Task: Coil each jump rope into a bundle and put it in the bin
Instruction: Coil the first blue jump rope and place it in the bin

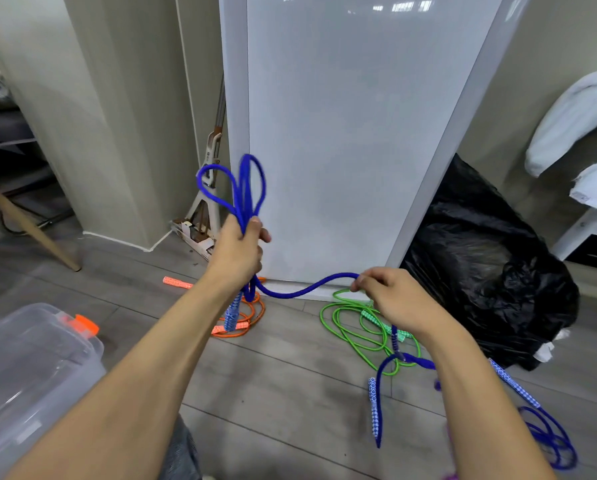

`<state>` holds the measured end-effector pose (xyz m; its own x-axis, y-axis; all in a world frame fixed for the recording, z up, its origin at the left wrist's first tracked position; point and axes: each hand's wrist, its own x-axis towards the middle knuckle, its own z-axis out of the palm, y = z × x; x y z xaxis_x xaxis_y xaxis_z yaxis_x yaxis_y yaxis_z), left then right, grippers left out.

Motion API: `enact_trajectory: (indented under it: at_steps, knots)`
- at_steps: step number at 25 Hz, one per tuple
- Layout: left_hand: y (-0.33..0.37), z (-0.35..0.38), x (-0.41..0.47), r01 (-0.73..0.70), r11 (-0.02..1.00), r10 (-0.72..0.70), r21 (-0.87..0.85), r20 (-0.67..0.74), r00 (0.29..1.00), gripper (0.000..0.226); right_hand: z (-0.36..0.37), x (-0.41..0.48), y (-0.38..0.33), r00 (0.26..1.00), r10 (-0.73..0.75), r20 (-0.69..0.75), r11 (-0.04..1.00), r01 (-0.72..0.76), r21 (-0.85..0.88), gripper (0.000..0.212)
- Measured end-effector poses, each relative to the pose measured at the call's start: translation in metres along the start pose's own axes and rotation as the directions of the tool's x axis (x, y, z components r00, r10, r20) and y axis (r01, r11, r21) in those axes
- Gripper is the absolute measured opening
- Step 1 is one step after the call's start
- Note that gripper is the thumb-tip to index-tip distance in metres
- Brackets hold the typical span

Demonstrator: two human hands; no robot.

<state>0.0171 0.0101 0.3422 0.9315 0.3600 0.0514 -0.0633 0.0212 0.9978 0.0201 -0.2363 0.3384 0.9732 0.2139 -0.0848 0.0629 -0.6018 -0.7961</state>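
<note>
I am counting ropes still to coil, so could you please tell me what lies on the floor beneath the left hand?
An orange jump rope lies loosely looped on the floor. The left hand and the blue jump rope's hanging handle cover part of it.

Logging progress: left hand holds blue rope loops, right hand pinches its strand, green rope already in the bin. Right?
No. The head view shows the green rope loose on the floor, not in the bin. The left hand does hold the blue rope's loops; the right hand pinches its strand.
</note>
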Motion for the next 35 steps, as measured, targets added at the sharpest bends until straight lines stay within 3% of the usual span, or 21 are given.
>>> enact_trajectory:
  at_steps: [3,6,11,16,19,22,26,29,32,35]
  knots:
    - [0.002,0.016,-0.019,-0.049,0.984,0.011,0.170,0.216,0.976,0.012,0.009,-0.001,-0.008,0.997,-0.073,0.018,0.979,0.069,0.190,0.025]
    - [0.005,0.029,-0.036,-0.113,0.960,0.009,0.257,0.373,0.928,0.014,0.016,-0.003,-0.014,0.992,-0.120,0.034,0.964,0.109,0.241,0.023]
    - [0.000,0.033,-0.039,-0.280,0.880,0.070,0.384,0.479,0.875,0.015,0.021,-0.006,-0.024,0.991,-0.133,-0.018,0.949,0.133,0.287,0.025]
    - [-0.001,0.031,-0.037,-0.310,0.806,0.026,0.504,0.494,0.869,0.017,0.025,-0.005,-0.026,0.998,-0.056,-0.037,0.956,0.064,0.285,0.026]
    - [-0.003,0.029,-0.034,-0.243,0.845,0.072,0.477,0.350,0.934,0.019,0.023,-0.004,-0.024,1.000,-0.019,-0.018,0.938,0.024,0.345,0.030]
    - [-0.005,0.027,-0.026,-0.153,0.903,0.108,0.402,0.131,0.985,0.022,0.018,-0.007,-0.023,0.996,-0.005,0.091,0.939,-0.027,0.343,0.031]
    - [-0.008,0.026,-0.021,-0.120,0.918,0.163,0.378,-0.084,0.983,0.024,0.016,-0.008,-0.020,0.974,0.024,0.223,0.946,-0.094,0.309,0.036]
    - [-0.006,0.017,-0.014,-0.034,0.964,0.109,0.263,-0.276,0.955,0.025,0.012,-0.008,-0.012,0.940,0.060,0.335,0.939,-0.167,0.300,0.024]
    - [-0.005,0.004,-0.005,0.051,0.990,0.018,0.133,-0.470,0.883,0.030,0.006,-0.009,0.001,0.890,0.156,0.429,0.963,-0.234,0.136,0.007]
    - [0.000,-0.007,0.000,0.066,0.997,-0.031,0.040,-0.573,0.819,0.031,0.004,-0.008,0.015,0.818,0.385,0.427,0.920,-0.307,-0.243,0.014]
